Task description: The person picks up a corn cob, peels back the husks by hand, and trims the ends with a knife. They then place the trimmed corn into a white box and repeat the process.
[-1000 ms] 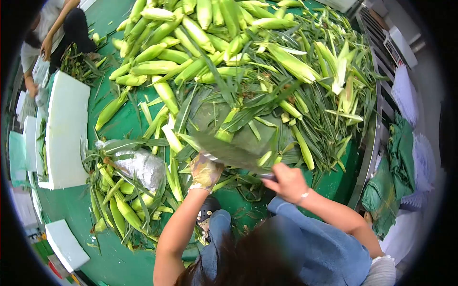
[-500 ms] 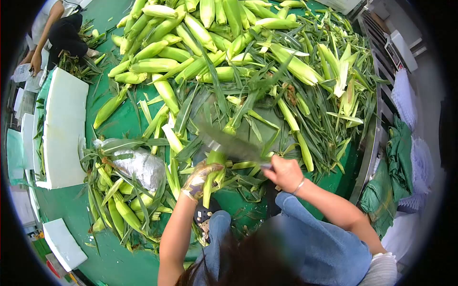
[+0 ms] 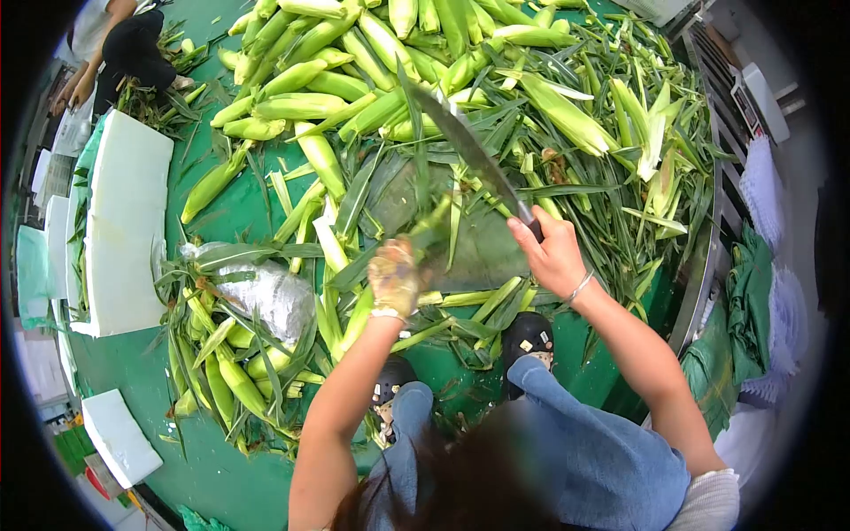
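My right hand (image 3: 556,257), with a bracelet at the wrist, grips the dark handle of a large knife (image 3: 474,150). Its long blade is raised, pointing up and left over the husks. My left hand (image 3: 394,279), in a stained glove, is curled around an ear of corn (image 3: 431,223), mostly hidden by the fingers. A motion-blurred green end of it sticks out up and to the right. Below both the ear and the blade lies a grey-green board (image 3: 491,252), partly covered by leaves and cut stalks.
A big heap of unhusked corn (image 3: 310,106) lies ahead, with leaves and husks (image 3: 611,186) on the right. Closer left are a clear plastic bag (image 3: 266,301) and more corn (image 3: 235,380). A white foam box (image 3: 133,221) stands farther left; another person (image 3: 133,53) sits beyond it.
The knife has gone from the corn at my left hand up and away, its blade now raised. My right hand has moved up and right; my left hand has risen slightly.
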Tool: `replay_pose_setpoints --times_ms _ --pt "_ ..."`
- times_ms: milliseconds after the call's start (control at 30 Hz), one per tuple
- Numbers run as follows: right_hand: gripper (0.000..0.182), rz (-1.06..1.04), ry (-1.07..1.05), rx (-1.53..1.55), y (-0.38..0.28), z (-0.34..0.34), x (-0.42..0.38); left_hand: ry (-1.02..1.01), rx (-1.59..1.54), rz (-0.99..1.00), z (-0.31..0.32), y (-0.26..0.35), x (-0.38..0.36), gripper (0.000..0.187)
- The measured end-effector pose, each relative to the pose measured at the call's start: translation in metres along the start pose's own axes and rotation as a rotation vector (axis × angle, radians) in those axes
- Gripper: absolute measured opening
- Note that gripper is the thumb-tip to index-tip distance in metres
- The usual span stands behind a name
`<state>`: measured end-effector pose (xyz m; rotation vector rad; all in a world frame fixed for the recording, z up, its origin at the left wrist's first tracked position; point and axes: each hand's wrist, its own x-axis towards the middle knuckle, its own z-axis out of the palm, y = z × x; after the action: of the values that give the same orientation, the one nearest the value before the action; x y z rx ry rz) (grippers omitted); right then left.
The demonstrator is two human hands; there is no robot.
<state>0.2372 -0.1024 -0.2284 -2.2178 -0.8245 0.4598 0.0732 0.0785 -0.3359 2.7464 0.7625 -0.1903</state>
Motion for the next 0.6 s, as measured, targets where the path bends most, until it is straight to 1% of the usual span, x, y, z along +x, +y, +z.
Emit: replay_pose_setpoints --times_ms 33,67,100,133,200,233,300,333,367,400,467,500,533,600 --pt "0.040 0.003 -0.002 0.002 -0.011 0.002 0.001 -0.054 -0.058 -0.133 0.004 -0.008 0.007 0.059" --pt "0.038 -0.112 0.064 0.141 -0.020 0.004 0.000 0.013 -0.025 -0.136 0.010 -0.015 0.010 0.055" --pt "0.037 -0.230 0.129 0.283 -0.026 0.008 -0.002 -0.028 -0.015 -0.110 0.015 -0.019 0.011 0.054" --pt "0.035 -0.238 0.106 0.334 -0.025 0.016 -0.004 -0.060 0.001 -0.081 0.013 -0.023 0.015 0.053" --pt "0.034 -0.261 -0.011 0.135 0.021 0.053 -0.007 -0.077 -0.011 -0.081 0.008 -0.026 0.021 0.052" --pt "0.034 -0.258 -0.008 0.140 0.042 0.066 -0.014 -0.103 -0.038 -0.087 0.008 -0.027 0.019 0.051" --pt "0.040 0.119 -0.335 -0.253 0.073 0.076 -0.018 -0.096 -0.069 -0.069 0.009 -0.034 0.010 0.051" --pt "0.040 0.112 -0.326 -0.255 0.074 0.068 -0.016 -0.091 -0.109 -0.058 0.007 -0.037 0.009 0.051" --pt "0.045 0.223 -0.304 -0.205 0.072 0.057 -0.018 -0.175 -0.238 -0.153 -0.014 -0.033 0.004 0.054" --pt "0.049 0.346 -0.274 -0.149 0.074 0.049 -0.025 -0.180 -0.236 -0.142 -0.021 -0.031 -0.004 0.054" --pt "0.049 0.337 -0.140 -0.116 0.093 0.034 -0.032 0.015 -0.887 -0.093 -0.037 -0.031 -0.011 0.060" --pt "0.049 0.360 -0.095 -0.093 0.084 0.022 -0.035 0.133 -0.936 -0.121 -0.083 -0.006 -0.019 0.061" --pt "0.047 0.336 -0.019 -0.041 0.076 0.014 -0.039 0.195 -1.278 -0.122 -0.087 -0.005 -0.019 0.055" --pt "0.043 0.308 0.077 0.105 0.069 0.004 -0.042 0.371 -1.696 -0.172 -0.106 -0.005 -0.019 0.052"
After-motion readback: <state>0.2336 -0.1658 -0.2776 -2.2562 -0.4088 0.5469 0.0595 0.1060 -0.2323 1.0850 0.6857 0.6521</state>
